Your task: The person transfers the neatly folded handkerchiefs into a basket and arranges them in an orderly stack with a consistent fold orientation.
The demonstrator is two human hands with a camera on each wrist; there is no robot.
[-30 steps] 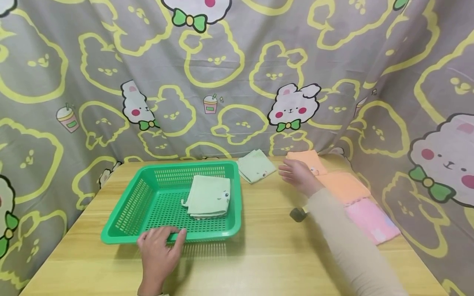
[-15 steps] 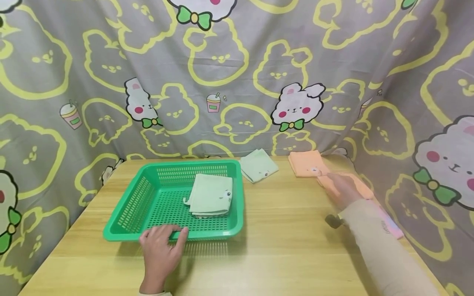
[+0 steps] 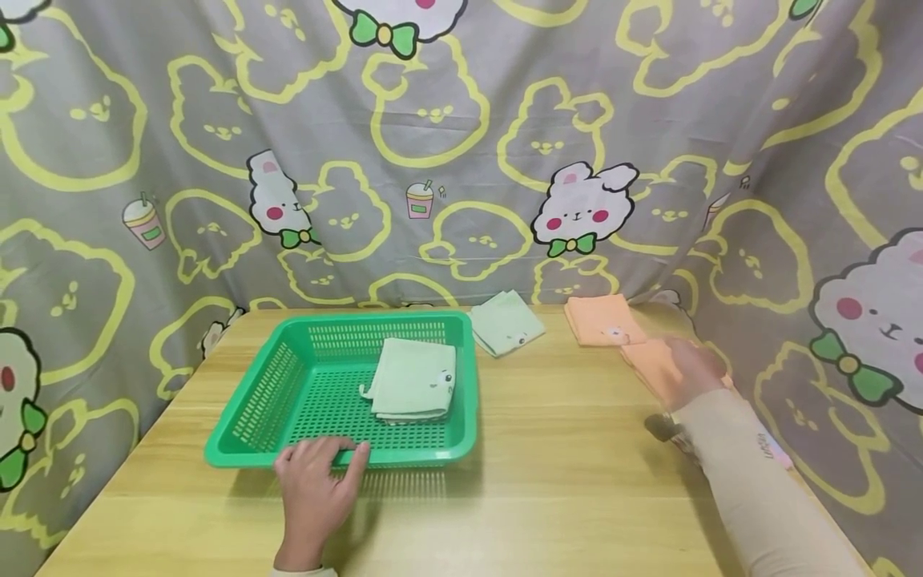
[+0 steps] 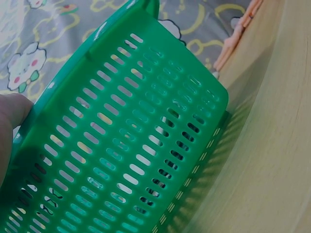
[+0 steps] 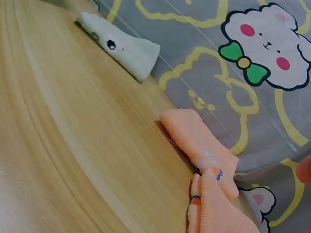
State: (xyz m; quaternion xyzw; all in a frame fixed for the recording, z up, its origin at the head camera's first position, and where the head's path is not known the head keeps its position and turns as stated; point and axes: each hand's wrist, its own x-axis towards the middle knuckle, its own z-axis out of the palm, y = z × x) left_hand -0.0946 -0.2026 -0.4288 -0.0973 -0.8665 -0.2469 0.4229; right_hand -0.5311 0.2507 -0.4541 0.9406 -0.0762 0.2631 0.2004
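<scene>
My left hand (image 3: pixel 317 493) grips the near rim of a green plastic basket (image 3: pixel 425 458), fingers over the edge. A folded light-green towel (image 3: pixel 414 377) lies inside, on the basket's right. My right hand (image 3: pixel 695 377), blurred, is over a folded orange towel (image 3: pixel 652 362) at the table's right; contact cannot be told. Nothing shows in its fingers. Another folded orange towel (image 3: pixel 606 319) lies just behind, overlapping it in the right wrist view. Mostly hidden by the sleeve is a pink towel (image 3: pixel 782 453). The right wrist view catches only a fingertip (image 5: pixel 304 170), apart from the orange towels.
Behind the basket's right corner, a second light-green towel (image 3: pixel 507 323) lies folded on the wooden table (image 3: pixel 562 481). A grey curtain (image 3: pixel 461 160) with cartoon animals hangs along the back and sides. A small dark device (image 3: pixel 659 427) sits at my right wrist.
My right hand has moved right, from beside the rear orange towel to over the nearer one. My left hand stays on the basket rim. The whole view has shifted slightly.
</scene>
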